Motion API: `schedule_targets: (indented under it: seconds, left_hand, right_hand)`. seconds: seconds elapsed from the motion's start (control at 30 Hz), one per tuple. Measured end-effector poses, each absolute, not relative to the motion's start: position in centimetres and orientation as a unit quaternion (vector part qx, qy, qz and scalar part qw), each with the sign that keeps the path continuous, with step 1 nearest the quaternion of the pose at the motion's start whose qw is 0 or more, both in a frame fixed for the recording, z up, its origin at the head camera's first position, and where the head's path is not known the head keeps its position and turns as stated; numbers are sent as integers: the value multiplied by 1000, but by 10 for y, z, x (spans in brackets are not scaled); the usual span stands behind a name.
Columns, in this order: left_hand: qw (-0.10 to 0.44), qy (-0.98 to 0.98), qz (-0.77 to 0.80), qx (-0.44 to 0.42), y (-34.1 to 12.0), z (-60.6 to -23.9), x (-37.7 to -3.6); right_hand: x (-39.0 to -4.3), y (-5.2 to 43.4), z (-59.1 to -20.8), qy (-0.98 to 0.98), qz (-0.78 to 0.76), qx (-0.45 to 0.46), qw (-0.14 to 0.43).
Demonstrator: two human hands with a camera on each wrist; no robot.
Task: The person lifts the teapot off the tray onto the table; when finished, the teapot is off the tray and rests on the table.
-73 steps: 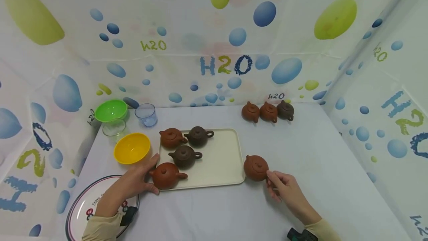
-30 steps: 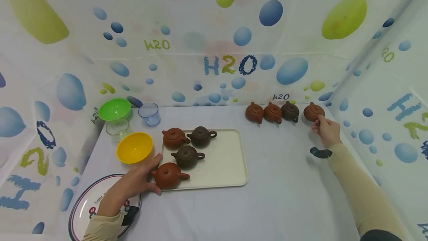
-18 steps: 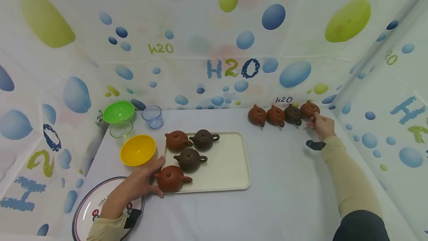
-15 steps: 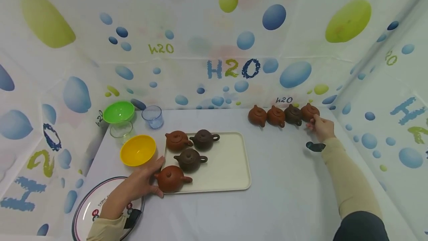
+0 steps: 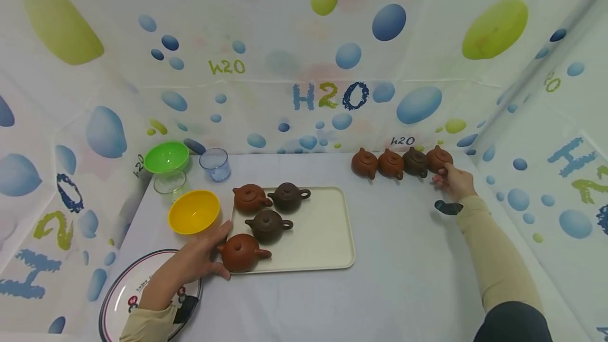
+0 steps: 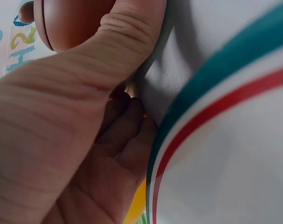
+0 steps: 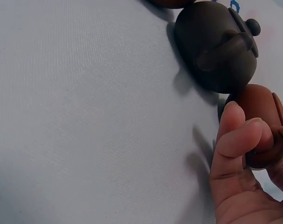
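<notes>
From the head camera, the right hand [image 5: 453, 181] reaches to the far right of the white-clothed bench [image 5: 404, 257], its grip closed on the handle of a small reddish-brown clay teapot [image 5: 438, 158]. That teapot stands at the right end of a row, just beside a dark brown clay teapot [image 5: 415, 161] and two more reddish ones. The left hand [image 5: 192, 260] rests at the near left corner of a cream rectangular plastic tray [image 5: 318, 236], thumb and fingers curled about a reddish-brown round teapot on the tray [image 5: 241, 253]. Three other teapots stand on the tray behind it. A yellow plastic bowl [image 5: 193, 211] lies just left of the tray.

The left wrist camera shows the left hand's thumb pressed against the reddish teapot, above a white plate with a teal and red rim [image 6: 211, 107].

The right wrist camera shows fingers [image 7: 237, 135] pinching the reddish teapot's handle, with the dark teapot close by.
</notes>
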State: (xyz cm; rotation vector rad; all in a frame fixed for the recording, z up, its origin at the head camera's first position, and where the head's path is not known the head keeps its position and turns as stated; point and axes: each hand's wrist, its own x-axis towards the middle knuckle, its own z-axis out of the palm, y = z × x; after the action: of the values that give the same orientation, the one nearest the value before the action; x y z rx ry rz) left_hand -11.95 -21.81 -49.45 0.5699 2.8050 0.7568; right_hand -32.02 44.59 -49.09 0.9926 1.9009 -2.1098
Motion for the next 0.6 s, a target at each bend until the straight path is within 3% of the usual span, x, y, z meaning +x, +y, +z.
schedule_targets:
  seconds: [0.4,0.6]
  left_hand:
    - [91,943,255,195,-219,-495,-120]
    - [91,942,258,195,-220,-495,-120]
  right_hand:
    - [-315,445,-484,567,-728,379,72]
    - [-304,444,-479,540,-759,356,79]
